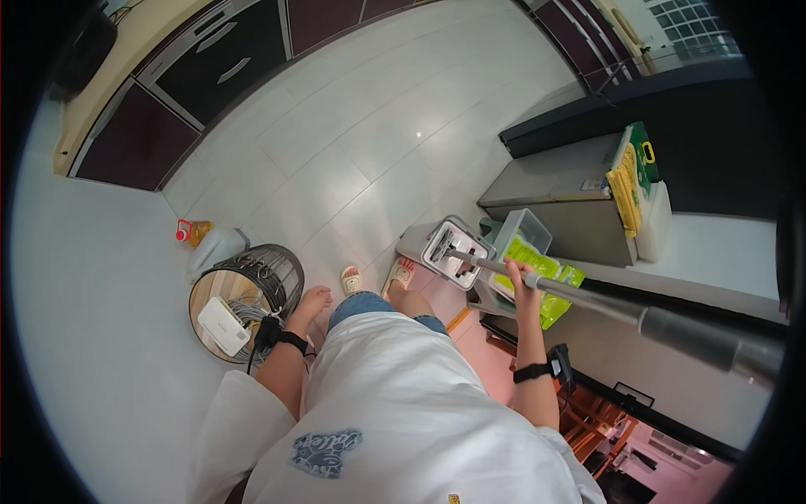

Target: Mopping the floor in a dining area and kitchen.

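My right hand point(524, 280) is closed around the grey metal pole point(589, 299) of a flat mop, whose thick dark grip runs off toward the right rim. At the pole's lower end, the mop head point(442, 246) sits in an opening of a grey and white mop bucket point(425, 242). This bucket stands on the floor just ahead of my feet, to the right. My left hand point(313, 303) hangs by my left thigh with nothing in it, its fingers loosely bent. Closest to it is a black wire basket point(291, 268) with a round wooden top point(201, 288).
A white router point(221, 324) and coiled cables lie on the basket top. Beside it stand a translucent jug point(217, 255) and an oil bottle point(200, 233). Right of the bucket are a clear plastic bin point(532, 230), a lime-green bag point(554, 309) and a grey metal cabinet point(535, 220).
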Demonstrator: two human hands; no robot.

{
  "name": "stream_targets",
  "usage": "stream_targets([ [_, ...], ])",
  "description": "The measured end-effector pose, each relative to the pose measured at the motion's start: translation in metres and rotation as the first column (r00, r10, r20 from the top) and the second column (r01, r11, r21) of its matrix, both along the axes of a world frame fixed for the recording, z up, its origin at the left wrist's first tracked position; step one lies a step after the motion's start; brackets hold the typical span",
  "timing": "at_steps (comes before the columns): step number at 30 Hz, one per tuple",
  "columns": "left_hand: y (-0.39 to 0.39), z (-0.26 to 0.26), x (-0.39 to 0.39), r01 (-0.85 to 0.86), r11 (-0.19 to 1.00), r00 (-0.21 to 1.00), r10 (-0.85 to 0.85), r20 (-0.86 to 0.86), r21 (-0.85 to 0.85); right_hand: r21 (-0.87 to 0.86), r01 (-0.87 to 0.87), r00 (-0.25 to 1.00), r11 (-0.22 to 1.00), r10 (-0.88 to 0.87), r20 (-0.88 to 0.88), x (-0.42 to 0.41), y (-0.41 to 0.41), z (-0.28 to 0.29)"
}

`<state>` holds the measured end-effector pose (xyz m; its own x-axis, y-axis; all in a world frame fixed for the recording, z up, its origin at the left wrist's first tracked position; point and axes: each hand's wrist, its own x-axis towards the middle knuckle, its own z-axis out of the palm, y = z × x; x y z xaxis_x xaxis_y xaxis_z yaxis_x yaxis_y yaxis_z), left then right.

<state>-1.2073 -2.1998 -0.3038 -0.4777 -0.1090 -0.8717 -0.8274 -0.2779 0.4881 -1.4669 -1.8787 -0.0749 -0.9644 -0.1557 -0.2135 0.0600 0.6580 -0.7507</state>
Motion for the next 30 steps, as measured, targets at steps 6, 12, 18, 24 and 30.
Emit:
stream_targets([
  [6,-0.02,0.001,0.009,-0.068,0.997,0.997,0.066,-0.04,-0.03,-0.146,-0.04,0.996,0.988,0.027,-0.086,-0.024,-0.037,0.067],
  [12,-0.025,0.006,0.028,-0.105,0.994,0.994,0.105,-0.008,-0.019,-0.657,-0.255,0.954,0.709,0.071,-0.293,-0.041,-0.034,0.172],
  [18,-0.01,0.004,0.043,-0.21,0.977,0.977,0.209,0.032,0.03,-0.716,-0.182,0.926,0.674,-0.126,-0.355,-0.048,-0.05,0.197],
  [24,0.005,0.023,0.038,-0.198,0.98,0.976,0.199,0.087,-0.02,-0.749,-0.121,0.913,0.652,-0.223,-0.341,-0.057,-0.027,0.168],
  [30,0.015,0.027,0.047,-0.328,0.944,0.944,0.328,0.015,-0.034,-0.759,-0.16,0.877,0.631,-0.263,-0.402,-0.065,0.008,0.224],
])
